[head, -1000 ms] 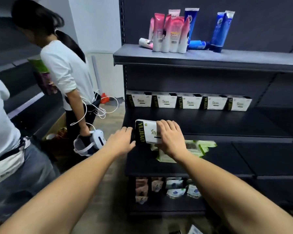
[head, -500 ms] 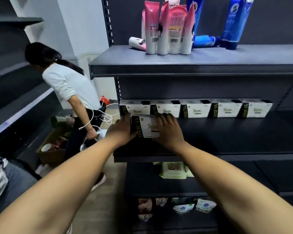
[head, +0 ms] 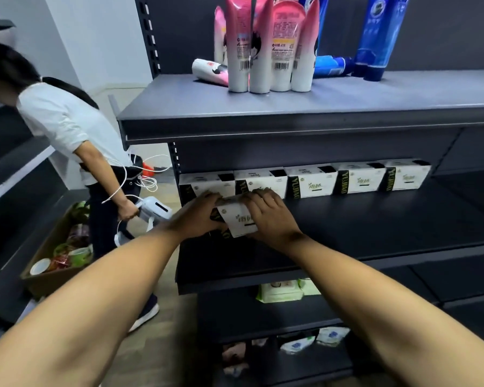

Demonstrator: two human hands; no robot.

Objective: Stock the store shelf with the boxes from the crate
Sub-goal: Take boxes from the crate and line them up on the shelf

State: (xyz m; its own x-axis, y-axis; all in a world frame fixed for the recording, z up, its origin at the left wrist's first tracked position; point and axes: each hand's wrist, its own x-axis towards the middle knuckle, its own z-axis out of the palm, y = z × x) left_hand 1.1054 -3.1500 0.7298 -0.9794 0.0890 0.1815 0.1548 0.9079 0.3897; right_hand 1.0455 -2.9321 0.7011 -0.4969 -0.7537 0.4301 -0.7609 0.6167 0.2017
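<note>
The white box (head: 239, 219) with the black end panel is over the middle shelf (head: 375, 227), just in front of the two leftmost boxes of the back row (head: 310, 183). It is tilted, left end higher than right; whether its underside touches the shelf cannot be told. A second ago it was out at the shelf's front edge, and half a second ago it stood level; now it is further in and canted.

The box sits between the two hands. The left hand (head: 197, 216) grips its left end, fingers curled over the top. The right hand (head: 271, 216) grips its right end, fingers over the top edge and covering that side.

On the top shelf stand pink tubes (head: 260, 48) and blue tubes (head: 375, 37). Green wipe packs (head: 280, 293) lie on the shelf below. To the left, another person (head: 67, 127) in a white top bends near a cardboard carton (head: 48, 275) of goods on the floor.
</note>
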